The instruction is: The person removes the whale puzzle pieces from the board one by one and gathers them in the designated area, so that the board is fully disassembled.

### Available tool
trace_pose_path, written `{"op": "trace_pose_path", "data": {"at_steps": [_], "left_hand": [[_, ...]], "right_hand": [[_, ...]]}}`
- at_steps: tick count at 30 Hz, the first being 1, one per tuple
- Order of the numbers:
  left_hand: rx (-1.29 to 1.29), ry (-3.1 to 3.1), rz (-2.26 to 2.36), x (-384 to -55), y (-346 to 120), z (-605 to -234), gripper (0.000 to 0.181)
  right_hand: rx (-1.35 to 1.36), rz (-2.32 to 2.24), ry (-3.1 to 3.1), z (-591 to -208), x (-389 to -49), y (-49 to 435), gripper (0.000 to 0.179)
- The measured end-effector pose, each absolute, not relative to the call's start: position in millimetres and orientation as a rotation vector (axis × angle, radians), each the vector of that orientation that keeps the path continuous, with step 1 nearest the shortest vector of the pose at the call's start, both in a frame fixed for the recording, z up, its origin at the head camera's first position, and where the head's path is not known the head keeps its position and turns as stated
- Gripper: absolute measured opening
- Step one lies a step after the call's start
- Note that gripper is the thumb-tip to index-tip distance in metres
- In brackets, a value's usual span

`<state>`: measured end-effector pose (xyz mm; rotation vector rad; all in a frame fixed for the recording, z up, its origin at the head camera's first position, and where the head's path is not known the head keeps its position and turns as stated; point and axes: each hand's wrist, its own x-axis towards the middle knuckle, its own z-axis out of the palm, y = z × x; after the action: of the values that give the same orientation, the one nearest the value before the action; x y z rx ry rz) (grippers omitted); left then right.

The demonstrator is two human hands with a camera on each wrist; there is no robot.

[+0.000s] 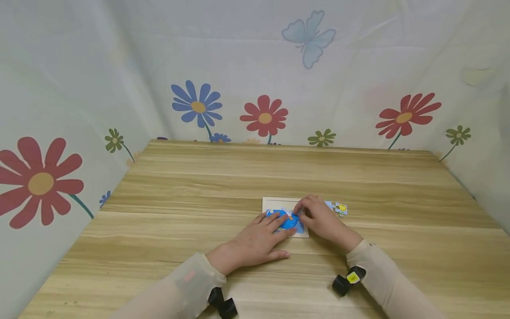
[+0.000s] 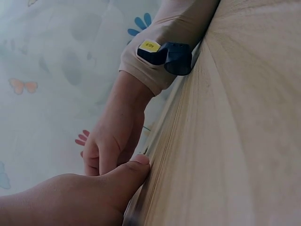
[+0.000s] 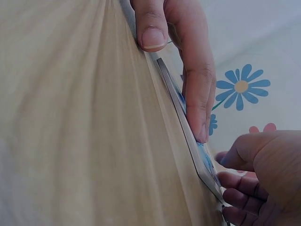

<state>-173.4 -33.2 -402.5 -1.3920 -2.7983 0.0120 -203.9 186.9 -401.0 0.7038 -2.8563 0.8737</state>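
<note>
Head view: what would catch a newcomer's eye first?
Likely the big red flower on the cloth at far left. Next, the bright blue puzzle in its pale tray on the table, with the left hand spread over it and the right hand at its right side.

Head view from above, two wrist views from down beside the wood.
The head view looks forward and down at the tabletop (image 1: 191, 186) from well back, taking in the left hand (image 1: 255, 239), the right hand (image 1: 324, 219), the shallow board (image 1: 279, 203) and the flowered cloth (image 1: 239, 48) behind. The left wrist view, close and tipped sideways, puts the wood on its right and faces across the near thumb toward the right hand. The right wrist view, equally close, has wood on its left and faces the left hand. All three share both hands; the board, hard to make out in the left wrist view, clearly links the other two.
</note>
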Motion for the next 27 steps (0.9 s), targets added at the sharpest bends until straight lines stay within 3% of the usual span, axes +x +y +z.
{"op": "trace_pose_path", "data": {"at_steps": [27], "left_hand": [[-1.399,-2.776,0.013,-173.5,-32.9,-403.5,0.061]], "right_hand": [[0.695,0.902,-2.845,-402.6,-205.9,185.9,0.015]]}}
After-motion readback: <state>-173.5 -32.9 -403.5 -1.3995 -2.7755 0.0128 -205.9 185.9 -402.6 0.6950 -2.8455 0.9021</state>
